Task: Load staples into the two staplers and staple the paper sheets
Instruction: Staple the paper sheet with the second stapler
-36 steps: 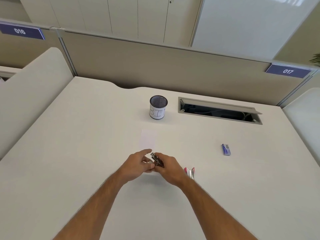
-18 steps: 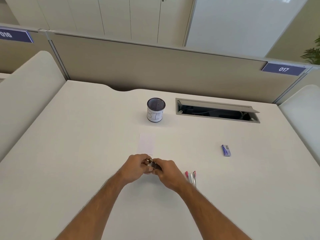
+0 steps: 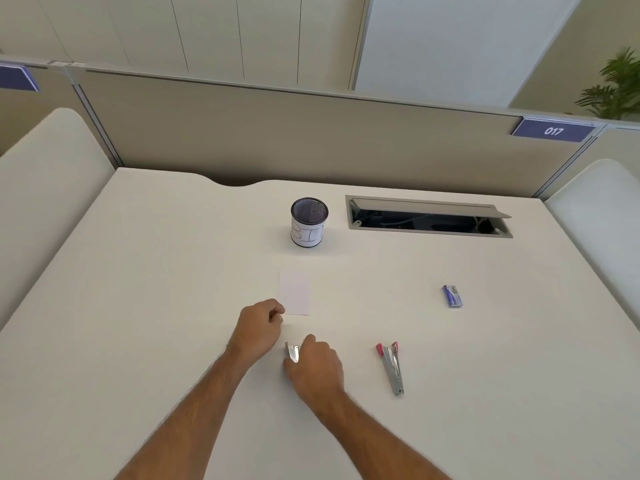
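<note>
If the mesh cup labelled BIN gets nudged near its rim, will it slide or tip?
The mesh cup stands upright, taller than wide, so a push at the rim would probably tip it. It looks like thin mesh, probably light, so a low push likely slides it across the smooth desk.

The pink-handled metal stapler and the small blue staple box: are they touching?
Apart. The head view shows the pink-handled metal stapler lying well nearer than the small blue staple box, with bare white desk between them.

Shiny metal stapler (image 3: 392, 368); matt desk (image 3: 145, 306); mesh cup (image 3: 309, 221)
</note>
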Demonstrator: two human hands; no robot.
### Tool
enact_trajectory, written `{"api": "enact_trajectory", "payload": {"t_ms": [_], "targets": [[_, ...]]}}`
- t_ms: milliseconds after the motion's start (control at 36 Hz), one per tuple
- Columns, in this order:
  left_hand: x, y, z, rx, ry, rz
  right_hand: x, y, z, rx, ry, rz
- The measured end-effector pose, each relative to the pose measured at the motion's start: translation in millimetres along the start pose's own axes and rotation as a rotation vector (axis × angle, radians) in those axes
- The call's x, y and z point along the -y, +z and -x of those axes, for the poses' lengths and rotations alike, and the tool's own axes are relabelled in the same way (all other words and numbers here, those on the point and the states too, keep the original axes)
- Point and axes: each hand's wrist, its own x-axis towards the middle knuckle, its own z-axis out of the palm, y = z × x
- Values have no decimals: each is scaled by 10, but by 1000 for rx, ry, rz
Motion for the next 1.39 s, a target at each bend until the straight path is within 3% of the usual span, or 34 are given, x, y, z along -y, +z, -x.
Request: {"api": "enact_trajectory", "payload": {"t_ms": [222,361,472,611,722,861,1083,1306,1389], "targets": [[40,-13,-238,-16,124,-191,90,74,-64,3,73,13],[32,-28,-483,56,138,-364,98,31,-82,49,125,9],[25,-33,-672,143,154,-534,92,-54,-55,-18,129,66],[64,9,-844,247,176,-670,13,-116,-105,-149,-103,65],[103,55,-873,280,195,-685,-39,-93,-205,-38,-301,170],[73,111,-845,214,201,-645,-94,9,-349,114,-280,262],[-13,181,-791,133,194,-550,-144,87,-437,132,-264,281],[-41,126,-648,-11,24,170,-176,-25,-400,125,-286,249],[-39,55,-579,-68,-9,330,-189,-126,-347,-62,-300,116]]}}
